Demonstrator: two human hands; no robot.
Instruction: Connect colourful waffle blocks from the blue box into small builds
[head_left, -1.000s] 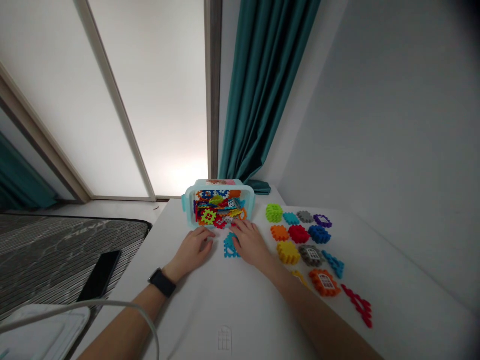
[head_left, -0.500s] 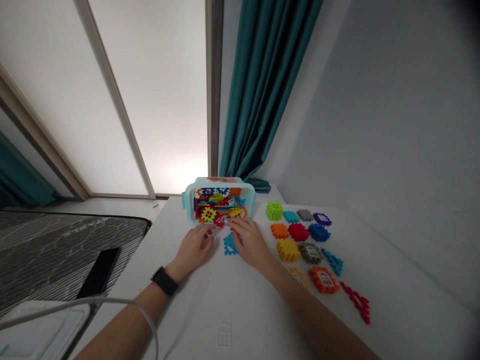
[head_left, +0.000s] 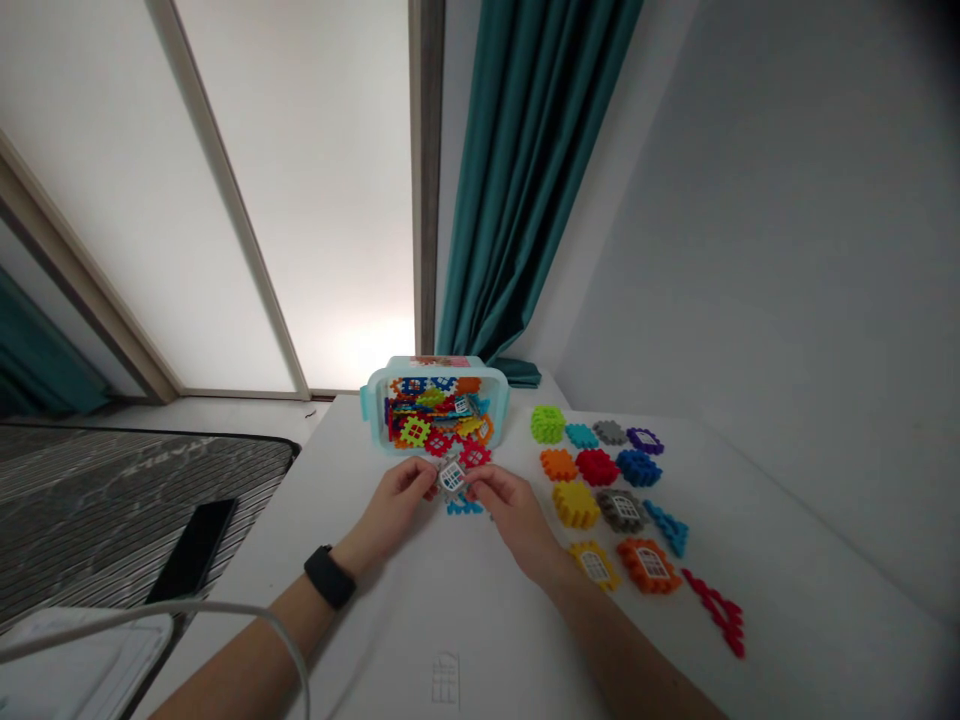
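Observation:
My left hand [head_left: 397, 497] and my right hand [head_left: 502, 512] pinch a small grey interlocking plastic block with a white window [head_left: 451, 478] between them, just in front of a pale turquoise plastic box [head_left: 435, 363] full of mixed blocks. A red block [head_left: 474, 455] lies close to my right fingers at the box's front edge. Below my hands, a blue block [head_left: 465, 508] lies partly hidden on the white table [head_left: 405, 625]. A black watch [head_left: 330, 577] circles my left wrist.
Sorted blocks of several colours lie in rows to the right, including a green block [head_left: 548, 424] and an orange window block [head_left: 649, 565]. A red strip of blocks [head_left: 714, 612] lies further right. Left of the table are a striped mattress [head_left: 112, 500] and a black phone [head_left: 193, 550].
My hands have drawn back from the box and now hold the grey window block between them. The blue block is more covered, and a yellow window block on the right has come into full view.

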